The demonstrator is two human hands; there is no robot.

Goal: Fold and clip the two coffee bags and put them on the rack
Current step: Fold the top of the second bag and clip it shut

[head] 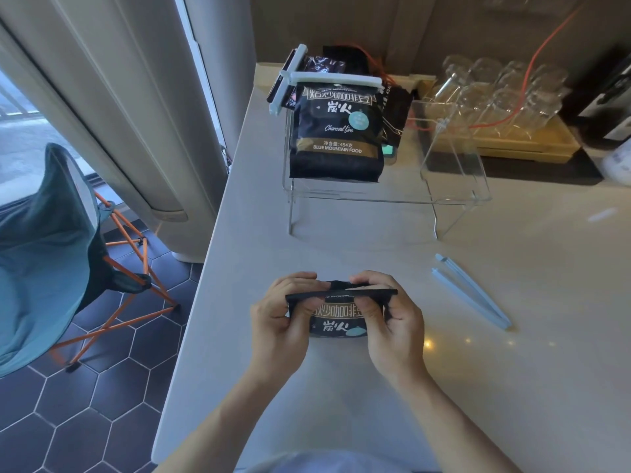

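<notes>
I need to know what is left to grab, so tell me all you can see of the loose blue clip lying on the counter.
The loose clip is a long, thin, pale blue bar clip that looks like plastic. Its two slim arms lie spread in a narrow V, joined at the near end, so it is open. It lies flat on the pale counter, slanted, to the right of the right hand and in front of the clear rack. Nothing touches it but the counter.

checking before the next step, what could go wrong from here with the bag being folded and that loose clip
1. Both hands, left and right, pinch the coffee bag's folded top; reaching for the blue clip means freeing a hand, so the fold may spring open.
2. The clear rack already holds a clipped bag; placing the second could nudge it.
</notes>
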